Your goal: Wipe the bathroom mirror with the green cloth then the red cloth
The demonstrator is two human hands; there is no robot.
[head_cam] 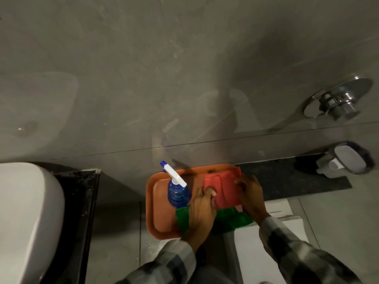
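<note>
An orange tray (158, 208) sits against the grey wall. On it lies a folded red cloth (224, 186), with a green cloth (231, 221) under its near side and spilling over the tray's edge. My left hand (202, 210) rests across the green cloth, fingertips touching the red cloth's left edge. My right hand (251, 194) grips the red cloth's right edge. A blue spray bottle (178, 191) with a white trigger stands on the tray, left of my left hand. No mirror is in view.
A white basin (26, 218) on a dark counter is at the left. A chrome wall fitting (336, 102) and a soap holder (346, 158) are at the right. A white toilet tank (272, 249) lies beneath my right arm.
</note>
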